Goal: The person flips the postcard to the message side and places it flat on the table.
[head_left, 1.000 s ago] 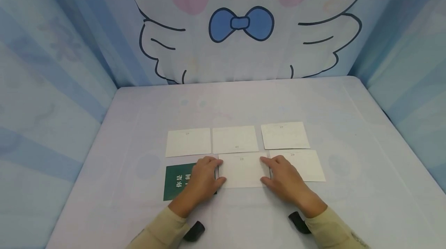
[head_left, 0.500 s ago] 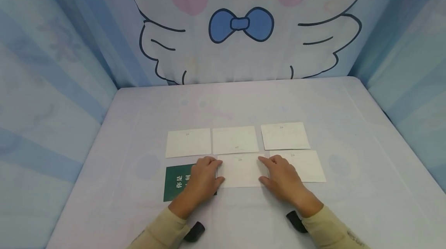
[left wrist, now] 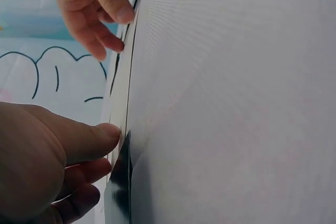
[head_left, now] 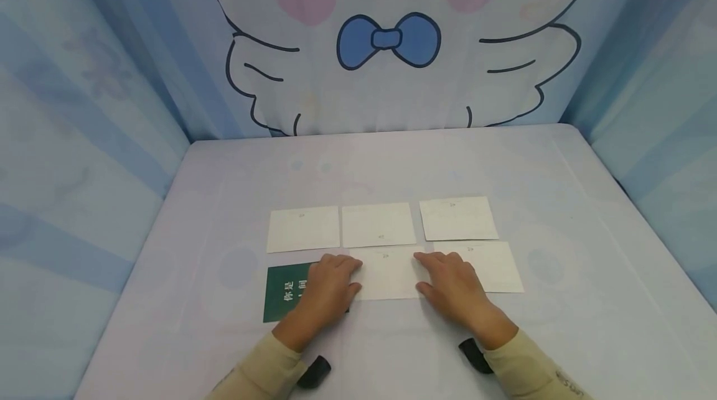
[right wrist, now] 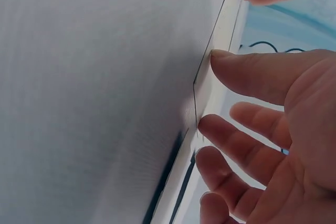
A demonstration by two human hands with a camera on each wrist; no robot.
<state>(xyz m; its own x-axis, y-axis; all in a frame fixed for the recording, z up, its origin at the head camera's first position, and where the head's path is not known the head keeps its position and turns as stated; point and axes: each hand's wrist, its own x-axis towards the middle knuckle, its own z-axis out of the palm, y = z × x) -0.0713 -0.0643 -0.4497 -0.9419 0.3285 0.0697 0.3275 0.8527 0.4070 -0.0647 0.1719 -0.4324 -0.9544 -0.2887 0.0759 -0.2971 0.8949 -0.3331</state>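
Note:
A white card [head_left: 388, 275] with a small mark near its top edge lies flat in the middle of the front row. My left hand [head_left: 329, 285] reaches over the green card [head_left: 282, 294] with white characters and touches the white card's left side with thumb and fingertips. At its right side, the thumb and fingertips of my right hand [head_left: 455, 288] rest on the card. Both hands have loosely bent, spread fingers, as the left wrist view shows for the left thumb [left wrist: 107, 135] and the right wrist view for the right thumb [right wrist: 226, 66].
Behind lie three white cards in a row: left [head_left: 303, 232], middle [head_left: 378, 229] and right [head_left: 460, 223]. Another white card [head_left: 501, 269] lies right of the middle one, partly covered by my right hand. A printed cloth [head_left: 386, 95] hangs behind the pale table [head_left: 224, 188].
The middle front card has slid slightly left, and my right hand has moved left with it. My left hand has barely moved, and the other cards lie as before.

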